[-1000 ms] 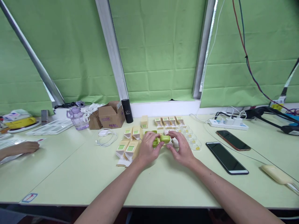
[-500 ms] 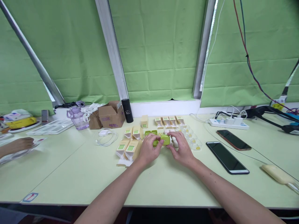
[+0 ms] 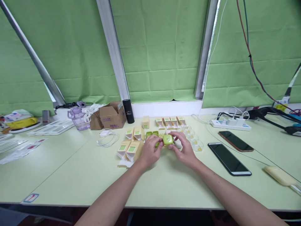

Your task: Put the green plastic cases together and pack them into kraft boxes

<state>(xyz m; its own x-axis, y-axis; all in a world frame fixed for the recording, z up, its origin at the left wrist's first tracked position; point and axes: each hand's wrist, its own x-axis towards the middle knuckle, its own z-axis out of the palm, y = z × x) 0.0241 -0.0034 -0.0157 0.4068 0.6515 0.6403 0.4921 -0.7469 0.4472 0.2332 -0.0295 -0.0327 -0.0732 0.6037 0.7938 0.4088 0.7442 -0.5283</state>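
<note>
A small glossy green case (image 3: 167,139) with rounded corners is held above the table between my two hands. My left hand (image 3: 151,149) pinches its left edge with thumb and forefinger. On the right edge, the thumb and fingers of my right hand (image 3: 182,147) grip it. Behind it lie green square pieces (image 3: 152,133), partly covered by my left hand. A white rounded piece (image 3: 178,144) shows beside my right fingers, and a clear plastic tray (image 3: 197,145) with yellow spots in its cups is just beyond. Left of my left hand stand several open cream boxes (image 3: 134,150) with green squares.
More cream boxes (image 3: 170,122) line the back. A white cable with adapter (image 3: 107,135), cardboard box (image 3: 113,116), black bottle (image 3: 128,111) and purple jug (image 3: 78,118) stand left. Two phones (image 3: 229,159), a power strip (image 3: 231,125) and a cream-coloured device (image 3: 279,175) lie right.
The green case has turned so more of its broad face shows, and shifted slightly right. Another person's hand at the far left has gone out of view.
</note>
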